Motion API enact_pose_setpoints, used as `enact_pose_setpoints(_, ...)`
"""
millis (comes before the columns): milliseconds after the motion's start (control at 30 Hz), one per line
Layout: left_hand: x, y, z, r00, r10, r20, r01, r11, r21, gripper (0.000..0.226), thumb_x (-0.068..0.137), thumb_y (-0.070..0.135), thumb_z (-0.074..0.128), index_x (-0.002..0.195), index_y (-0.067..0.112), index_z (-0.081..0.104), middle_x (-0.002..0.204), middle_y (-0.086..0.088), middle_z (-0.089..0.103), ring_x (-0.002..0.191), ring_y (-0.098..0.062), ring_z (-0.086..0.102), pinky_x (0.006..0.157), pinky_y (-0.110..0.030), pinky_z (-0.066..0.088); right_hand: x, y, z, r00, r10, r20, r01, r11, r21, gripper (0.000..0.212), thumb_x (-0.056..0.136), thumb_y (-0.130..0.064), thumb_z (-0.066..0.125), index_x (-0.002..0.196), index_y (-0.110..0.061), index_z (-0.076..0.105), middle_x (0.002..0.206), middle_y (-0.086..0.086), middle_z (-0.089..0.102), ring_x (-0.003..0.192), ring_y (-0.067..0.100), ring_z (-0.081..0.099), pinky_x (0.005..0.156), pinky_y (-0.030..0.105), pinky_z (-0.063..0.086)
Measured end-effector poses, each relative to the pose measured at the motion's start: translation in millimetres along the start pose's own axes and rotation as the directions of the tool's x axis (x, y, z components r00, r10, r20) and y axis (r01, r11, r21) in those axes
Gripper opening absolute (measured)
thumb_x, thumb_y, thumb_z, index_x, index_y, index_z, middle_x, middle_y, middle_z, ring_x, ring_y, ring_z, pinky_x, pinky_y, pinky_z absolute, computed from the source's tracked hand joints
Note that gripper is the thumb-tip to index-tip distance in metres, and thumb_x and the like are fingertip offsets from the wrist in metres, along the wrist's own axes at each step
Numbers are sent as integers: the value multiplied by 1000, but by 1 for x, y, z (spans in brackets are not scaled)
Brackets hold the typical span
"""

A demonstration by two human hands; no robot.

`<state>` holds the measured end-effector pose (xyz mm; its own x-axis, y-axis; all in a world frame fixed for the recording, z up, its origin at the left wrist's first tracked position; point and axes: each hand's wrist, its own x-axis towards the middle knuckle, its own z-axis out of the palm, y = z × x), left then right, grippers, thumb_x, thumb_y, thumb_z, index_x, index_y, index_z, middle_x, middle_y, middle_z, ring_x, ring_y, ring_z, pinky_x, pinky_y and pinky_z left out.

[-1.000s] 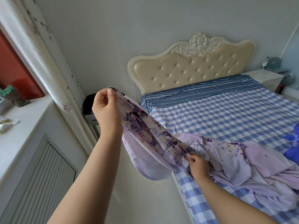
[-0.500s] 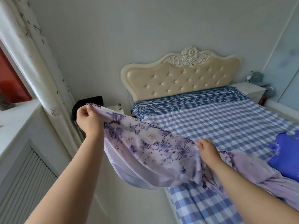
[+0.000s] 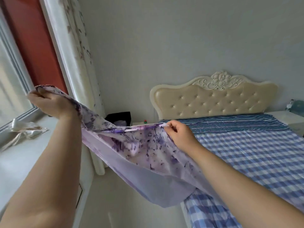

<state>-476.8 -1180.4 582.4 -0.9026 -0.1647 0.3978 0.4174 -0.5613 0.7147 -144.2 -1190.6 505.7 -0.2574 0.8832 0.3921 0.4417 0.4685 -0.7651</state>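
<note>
The left hand (image 3: 49, 104) is raised well left of the bed (image 3: 246, 153), arm outstretched, fingers (image 3: 35, 97) curled round a corner of the purple cloth (image 3: 148, 153). The right hand (image 3: 179, 135) is held lower, at the bed's left edge, with the hem pinched.

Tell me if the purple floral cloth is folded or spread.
Spread: left hand and right hand hold the purple floral cloth stretched between them, sagging below.

You hold a lilac sheet (image 3: 148, 150) splashed with purple; the bed (image 3: 256, 153) wears blue-white check, the headboard (image 3: 213, 102) cream.
</note>
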Motion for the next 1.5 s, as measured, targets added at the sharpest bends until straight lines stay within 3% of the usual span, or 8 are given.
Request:
enact_pose_setpoints(200, 20, -64, -37, 976, -139, 167, 106, 975, 195, 9, 98, 13, 38, 89, 9, 40, 75, 11, 42, 79, -16, 44, 67, -8, 32, 32, -25, 58, 997, -6, -73, 10, 998, 54, 19, 94, -16, 56, 81, -4, 63, 52, -9, 47, 46, 1, 41, 54, 18, 35)
enact_pose_setpoints(567, 86, -79, -12, 924, -70, 376, -19, 974, 228, 16, 98, 13, 41, 82, 16, 43, 71, 15, 42, 70, -2, 48, 65, -9, 35, 81, -119, 139, 969, -225, -102, 239, 960, 148, 24, 94, -17, 56, 72, -27, 54, 53, -12, 47, 53, 0, 41, 56, 20, 36)
enact_pose_setpoints(767, 91, -127, -24, 879, -284, 384, 144, 924, 354, 11, 99, 18, 43, 89, 16, 46, 89, -4, 52, 85, -16, 47, 79, -26, 39, 112, 3, 37, 931, 168, -324, -281, 896, -344, 16, 93, -29, 53, 90, -17, 63, 92, 14, 68, 89, 34, 62, 72, 37, 46)
enact_pose_setpoints(867, 70, -136, -12, 823, -279, 495, 110, 933, 344, 23, 98, 16, 43, 76, 23, 42, 75, 4, 48, 83, -16, 46, 71, -22, 33, 110, 10, 6, 863, 98, -496, -307, 880, -362, 20, 96, -32, 49, 92, -15, 60, 88, 11, 66, 80, 33, 58, 63, 34, 39)
enact_pose_setpoints(1000, 46, -154, 1, 645, -475, 598, 178, 855, 487, 21, 97, 23, 44, 87, 8, 55, 73, -4, 51, 78, -21, 50, 68, -26, 36, 111, 17, -15, 887, 181, -424, -366, 836, -410, 18, 97, -29, 49, 95, -14, 59, 98, 15, 66, 87, 33, 58, 69, 34, 41)
enact_pose_setpoints(1200, 18, -138, 10, 834, -240, 496, 109, 954, 279, 30, 100, 15, 37, 72, 26, 34, 70, 4, 41, 77, -19, 43, 69, -24, 29, 88, 9, -34, 749, -148, -646, -259, 832, -491, 23, 99, -30, 44, 102, -12, 58, 90, 18, 65, 79, 37, 59, 67, 40, 44)
enact_pose_setpoints(1367, -9, -180, 8, 520, -678, 519, 283, 711, 644, 27, 100, 22, 36, 89, 5, 54, 82, -11, 56, 86, -27, 54, 71, -32, 41, 87, 32, -45, 933, 239, -269, -327, 875, -356, 20, 97, -19, 50, 78, -16, 54, 85, 5, 59, 92, 24, 56, 75, 31, 39)
enact_pose_setpoints(1500, -34, -203, -11, 571, -730, 376, 312, 616, 723, 31, 100, 21, 37, 103, 1, 59, 114, -20, 60, 113, -36, 54, 90, -34, 40, 56, 66, -42, 892, 444, -89, -449, 841, -301, 19, 95, -16, 54, 79, -13, 62, 95, 12, 65, 102, 30, 60, 80, 31, 40)
